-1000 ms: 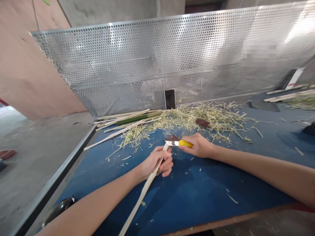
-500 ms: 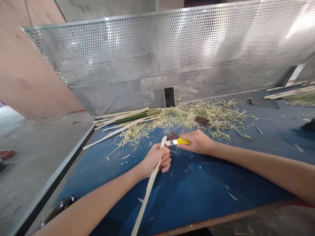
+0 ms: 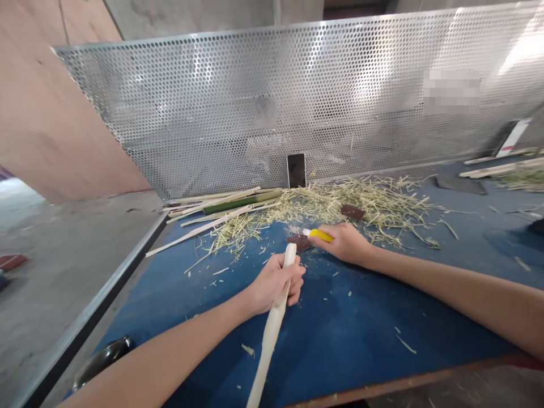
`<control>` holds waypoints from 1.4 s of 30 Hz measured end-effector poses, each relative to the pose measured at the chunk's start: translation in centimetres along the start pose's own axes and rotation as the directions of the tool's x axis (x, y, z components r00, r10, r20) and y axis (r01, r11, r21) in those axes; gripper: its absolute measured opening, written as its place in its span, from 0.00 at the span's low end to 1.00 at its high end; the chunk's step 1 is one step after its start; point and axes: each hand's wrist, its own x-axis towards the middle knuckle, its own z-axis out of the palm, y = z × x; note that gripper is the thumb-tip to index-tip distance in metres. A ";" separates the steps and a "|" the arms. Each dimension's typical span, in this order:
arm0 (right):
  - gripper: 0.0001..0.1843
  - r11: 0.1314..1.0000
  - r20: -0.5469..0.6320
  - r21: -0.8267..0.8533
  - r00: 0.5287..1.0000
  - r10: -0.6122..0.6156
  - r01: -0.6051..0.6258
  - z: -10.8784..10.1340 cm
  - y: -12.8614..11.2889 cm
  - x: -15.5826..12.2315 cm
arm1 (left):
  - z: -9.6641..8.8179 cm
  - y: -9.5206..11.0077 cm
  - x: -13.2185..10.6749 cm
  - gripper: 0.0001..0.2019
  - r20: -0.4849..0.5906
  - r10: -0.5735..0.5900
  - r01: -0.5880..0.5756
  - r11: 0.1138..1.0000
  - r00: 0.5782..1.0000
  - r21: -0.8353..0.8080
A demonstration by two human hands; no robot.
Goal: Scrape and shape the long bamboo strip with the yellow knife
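Spanning the background: a perforated metal panel, with a blue table before it.
Pale shavings heap along the table's far side. A long pale strip slants over its near part, the left hand closed around it just below its far end. The right hand curls round a yellow-handled knife (its blade is blurred), held apart from the strip, near a reddish-brown scrap.

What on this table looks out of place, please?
Perhaps the phone: it stands upright by the panel, just behind loose shavings, an odd neighbour for the knife and strip in the hands.
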 end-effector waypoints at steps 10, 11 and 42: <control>0.21 0.928 0.070 0.161 0.935 -0.349 0.335 -0.3 0.3 -1.3 | -0.4 -0.1 0.4 0.20 -0.006 0.022 -0.023 0.996 1.000 -0.087; 0.21 0.924 0.081 0.164 0.929 -0.361 0.345 -0.3 0.3 -1.3 | -0.4 -0.2 0.4 0.21 0.001 0.022 -0.022 0.997 1.000 -0.077; 0.25 0.993 0.101 0.111 0.993 -0.058 0.047 -0.7 -0.6 -0.3 | -0.4 -0.3 0.5 0.14 0.074 0.065 -0.071 0.994 0.995 0.082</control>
